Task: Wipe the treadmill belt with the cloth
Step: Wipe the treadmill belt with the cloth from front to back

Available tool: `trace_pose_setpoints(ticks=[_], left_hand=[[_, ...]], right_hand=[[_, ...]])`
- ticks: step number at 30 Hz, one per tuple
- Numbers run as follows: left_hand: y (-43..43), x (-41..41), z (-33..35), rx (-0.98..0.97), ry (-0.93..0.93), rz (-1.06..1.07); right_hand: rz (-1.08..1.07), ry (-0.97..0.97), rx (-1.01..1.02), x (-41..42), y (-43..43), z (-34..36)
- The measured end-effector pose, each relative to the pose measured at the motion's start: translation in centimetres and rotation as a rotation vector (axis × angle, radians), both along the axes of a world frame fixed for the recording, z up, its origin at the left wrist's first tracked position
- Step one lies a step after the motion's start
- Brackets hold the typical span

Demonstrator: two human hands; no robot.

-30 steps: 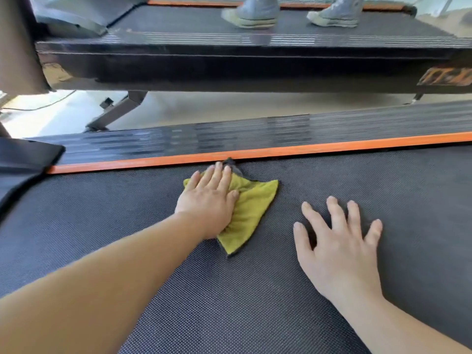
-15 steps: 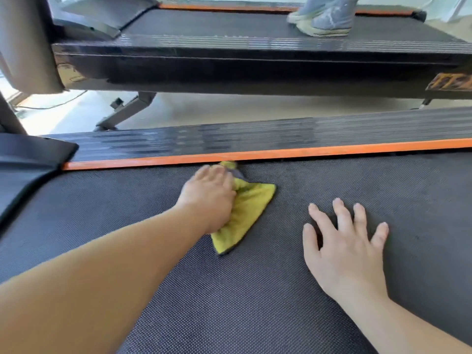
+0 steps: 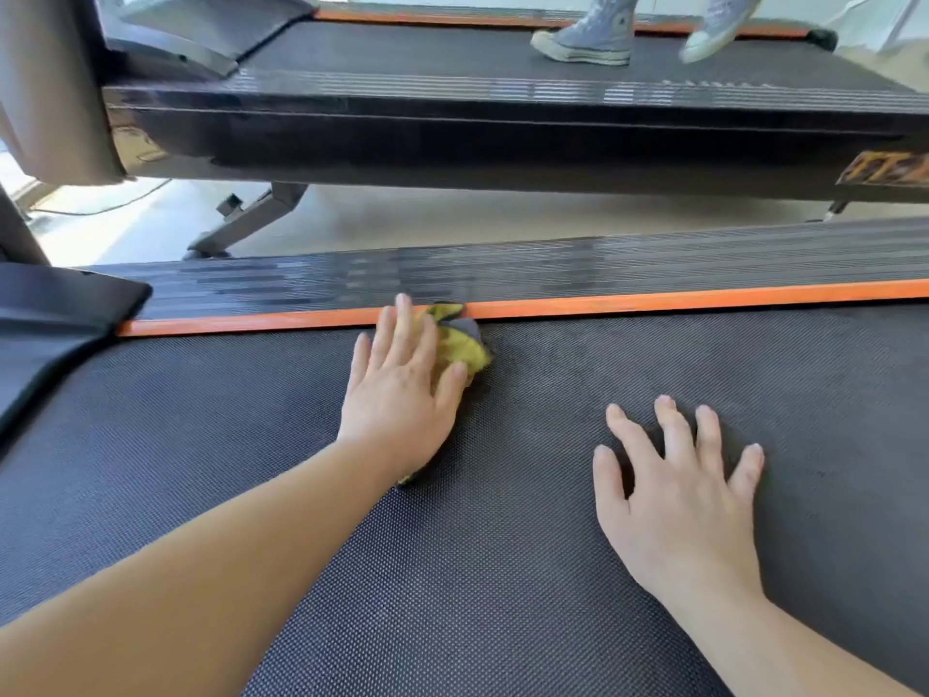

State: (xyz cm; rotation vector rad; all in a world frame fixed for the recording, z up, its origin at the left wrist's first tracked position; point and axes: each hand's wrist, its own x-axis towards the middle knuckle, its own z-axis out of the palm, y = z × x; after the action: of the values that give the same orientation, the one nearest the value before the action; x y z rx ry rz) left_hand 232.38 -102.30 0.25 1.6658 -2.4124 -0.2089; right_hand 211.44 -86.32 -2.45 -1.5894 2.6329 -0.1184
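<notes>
Now left hand [image 3: 402,399] flat atop cloth [image 3: 465,344], right hand [image 3: 673,500] on belt [image 3: 502,570].

No legible text, orange logo [image 3: 887,169] on far treadmill [image 3: 502,143], too blurred to read

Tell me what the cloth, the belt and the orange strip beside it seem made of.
The cloth: soft napped yellow fabric with a grey edge, probably microfibre; it bunches under the left hand. The belt: matte dark rubber or PVC, with a fine dotted weave texture. The orange strip: smooth, faintly shiny, painted metal or plastic; the look leaves that open.
</notes>
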Motion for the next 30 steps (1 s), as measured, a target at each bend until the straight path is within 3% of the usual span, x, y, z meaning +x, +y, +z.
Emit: trace_pose_setpoints(ticks=[2, 3, 5, 7, 9, 12, 16, 20, 27, 30], left_hand=[[0.1, 0.0, 0.2, -0.020, 0.008, 0.120], [0.3, -0.2, 0.6, -0.102, 0.040, 0.080], [0.9, -1.1, 1.3, -0.280, 0.051, -0.242], [1.3, -1.8, 1.3, -0.243, -0.051, -0.491], [1.0, -1.6, 1.1, -0.080, -0.087, -0.350], [-0.7, -0.1, 0.7, -0.086, -0.018, 0.050], [-2.3, 0.7, 0.8, -0.004, 0.038, 0.217], [-2.6, 0.8, 1.0, -0.001, 0.069, 0.212], [1.3, -2.4, 2.7, -0.075, 0.376, -0.084], [3.8, -4.7, 4.0, 0.002, 0.594, -0.262]], right_hand=[[-0.001, 0.004, 0.005, 0.0, 0.0, 0.1], [-0.002, 0.001, 0.007, 0.0, -0.1, 0.0], [-0.006, 0.009, 0.009, 0.0, -0.1, 0.0], [-0.008, 0.013, 0.010, 0.0, -0.1, -0.1], [-0.011, 0.016, 0.004, -0.1, -0.1, 0.0], [-0.007, 0.017, 0.017, 0.0, -0.1, -0.1], [-0.009, 0.014, 0.013, -0.1, 0.0, -0.1], [-0.012, 0.014, 0.027, 0.0, 0.0, 0.1], [-0.012, 0.004, 0.028, 0.1, -0.1, 0.4], [-0.006, 0.023, 0.013, 0.2, -0.1, 0.4]])
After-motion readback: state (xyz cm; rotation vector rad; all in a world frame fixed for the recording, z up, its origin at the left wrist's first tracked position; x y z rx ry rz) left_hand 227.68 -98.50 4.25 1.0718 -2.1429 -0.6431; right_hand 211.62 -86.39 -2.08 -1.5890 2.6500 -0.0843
